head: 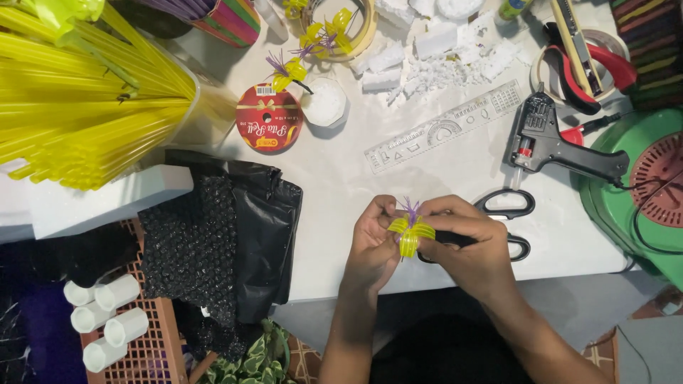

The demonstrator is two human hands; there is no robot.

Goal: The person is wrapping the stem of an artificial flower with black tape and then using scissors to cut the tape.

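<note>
Both hands meet over the near edge of the white table (pixel 334 178): our left hand (pixel 373 245) and right hand (pixel 466 245) are curled shut around 1 small yellow flower (pixel 410 233), made of looped strips with purple threads at its top. We pinch it from 2 sides, fingertips close in, which looks like a way to keep the loops from springing apart. The flower sits between the hands, just above the table edge, and its lower part is hidden by our fingers.

Just beside the right hand lie black-handled scissors (pixel 509 210), partly covered by it, handy for cutting. Farther right a black glue gun (pixel 555 142) rests on its side, with its cord running toward a green round appliance (pixel 640 178) that the frame cuts off. A clear ruler (pixel 445 126) lies slanted behind the hands, and white foam scraps (pixel 441 60) are scattered beyond it.

2 finished flowers (pixel 313 50) of the same kind stand near a red ribbon spool (pixel 269 126) and a small white cup (pixel 324 103). At far left a bundle of yellow straws (pixel 78 107) fans out, seemingly the stock for the loops. Below it, black plastic sheeting (pixel 228 242) hangs over the edge beside white tubes (pixel 107 320) in a brown crate, whose contents we can't make out.
</note>
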